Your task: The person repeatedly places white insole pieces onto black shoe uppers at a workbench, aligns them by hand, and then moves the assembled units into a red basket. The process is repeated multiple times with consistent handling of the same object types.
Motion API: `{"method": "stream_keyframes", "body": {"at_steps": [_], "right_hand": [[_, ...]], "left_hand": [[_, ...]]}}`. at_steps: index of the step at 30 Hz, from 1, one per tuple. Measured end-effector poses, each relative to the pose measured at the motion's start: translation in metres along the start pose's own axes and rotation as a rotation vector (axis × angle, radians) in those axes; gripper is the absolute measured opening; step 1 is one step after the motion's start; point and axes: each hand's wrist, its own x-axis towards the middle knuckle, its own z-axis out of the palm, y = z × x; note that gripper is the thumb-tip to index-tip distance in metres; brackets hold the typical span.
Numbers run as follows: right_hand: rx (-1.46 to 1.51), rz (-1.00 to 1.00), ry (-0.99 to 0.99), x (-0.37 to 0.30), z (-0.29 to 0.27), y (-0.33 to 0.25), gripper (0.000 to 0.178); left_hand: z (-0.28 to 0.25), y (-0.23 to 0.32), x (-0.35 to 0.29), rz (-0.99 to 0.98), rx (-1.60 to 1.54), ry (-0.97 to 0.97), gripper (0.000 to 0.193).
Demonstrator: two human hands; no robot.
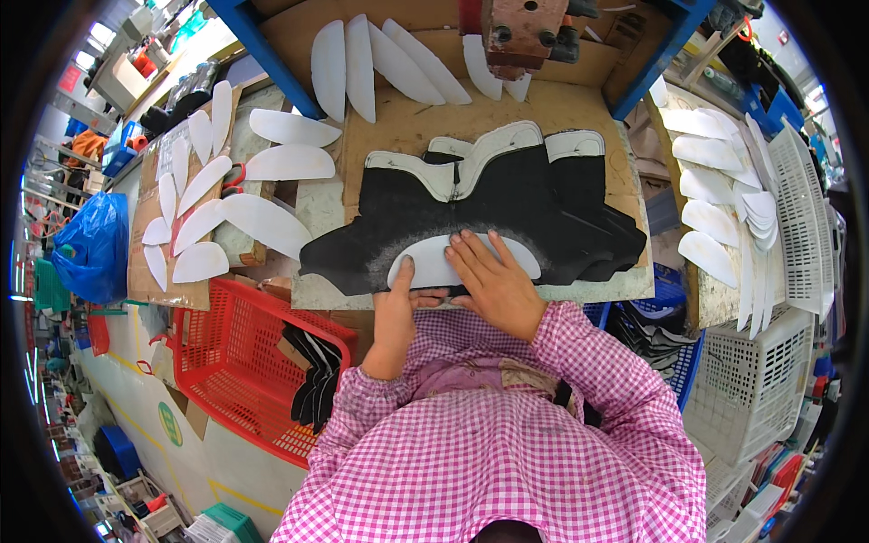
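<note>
A white half-moon stiffener piece (429, 264) lies on the near edge of a black shoe upper (507, 204), which has white trim along its far edge. A greyish haze marks the black material around the stiffener. My right hand (507, 294) rests flat on the stiffener, fingers spread and pointing away from me. At its left end, my left hand (396, 321) has its thumb on top and its fingers curled at the near edge, pinching the upper and stiffener together. More black upper parts (579, 181) lie stacked beneath and to the right.
White stiffeners are spread on cardboard at left (201, 226), at the back (360, 68) and at right (711, 185). A blue-framed machine with a metal head (525, 36) stands over the table's far side. A red basket (262, 434) and white crates (751, 385) flank me.
</note>
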Motion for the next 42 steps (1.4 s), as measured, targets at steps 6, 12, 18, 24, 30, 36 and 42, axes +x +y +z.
{"method": "stream_keyframes", "body": {"at_steps": [6, 12, 18, 24, 30, 36, 42], "right_hand": [[-0.109, -0.062, 0.035, 0.001, 0.005, -0.001, 0.064], [0.378, 0.05, 0.118, -0.008, -0.004, 0.001, 0.05], [0.263, 0.137, 0.217, -0.051, -0.008, -0.005, 0.038], [0.423, 0.161, 0.148, -0.058, 0.016, 0.012, 0.037], [0.366, 0.102, 0.195, -0.051, -0.018, 0.01, 0.042], [0.715, 0.157, 0.24, -0.067, -0.068, -0.025, 0.043], [1.593, 0.323, -0.083, -0.05, -0.028, -0.044, 0.082]], "left_hand": [[0.015, -0.013, -0.002, 0.985, 1.217, 0.109, 0.05], [0.04, 0.002, -0.012, 1.22, 1.819, 0.016, 0.066], [0.063, -0.002, -0.036, 1.298, 2.011, -0.048, 0.035], [0.089, -0.038, -0.028, 1.44, 2.026, -0.155, 0.011], [0.062, -0.005, -0.021, 1.328, 1.679, -0.169, 0.04], [-0.012, 0.059, -0.044, 0.396, 0.249, 0.072, 0.025], [-0.026, 0.075, -0.078, 0.394, 0.037, 0.017, 0.021]]}}
